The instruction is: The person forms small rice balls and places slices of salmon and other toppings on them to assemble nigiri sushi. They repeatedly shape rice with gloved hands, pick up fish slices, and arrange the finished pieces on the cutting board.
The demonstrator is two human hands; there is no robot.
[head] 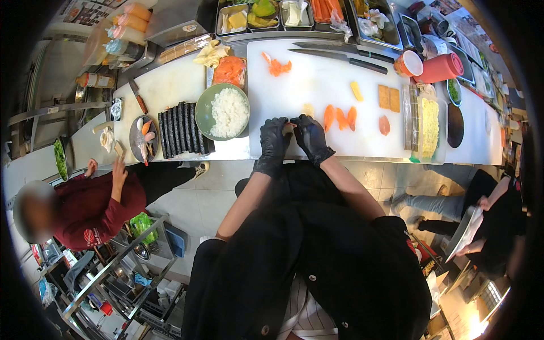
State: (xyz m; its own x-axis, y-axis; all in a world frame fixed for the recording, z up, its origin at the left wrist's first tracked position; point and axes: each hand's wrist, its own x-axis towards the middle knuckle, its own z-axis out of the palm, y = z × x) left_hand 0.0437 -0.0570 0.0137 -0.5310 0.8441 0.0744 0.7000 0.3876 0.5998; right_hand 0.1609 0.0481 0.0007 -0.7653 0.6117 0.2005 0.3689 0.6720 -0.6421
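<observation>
In black gloves, my left hand (273, 142) and my right hand (311, 138) meet over a white cutting board (352, 146) near its front edge. Their fingertips pinch a small pinkish piece of food (291, 124), mostly hidden by the gloves. A thin pale slice (308, 110) lies just beyond my right hand. To its right are three orange fish slices (341, 118). On my left stands a green bowl of white rice (230, 112), next to a row of nori-wrapped rolls (183, 129). Above the bowl is a tray of orange fish (230, 71).
Two long knives (340, 59) lie along the board's back edge. At right are brown squares (389, 98), a tub of yellow food (430, 127) and a red bottle (439, 68). One person (102, 204) works at left; another (488, 216) holds a tray at right.
</observation>
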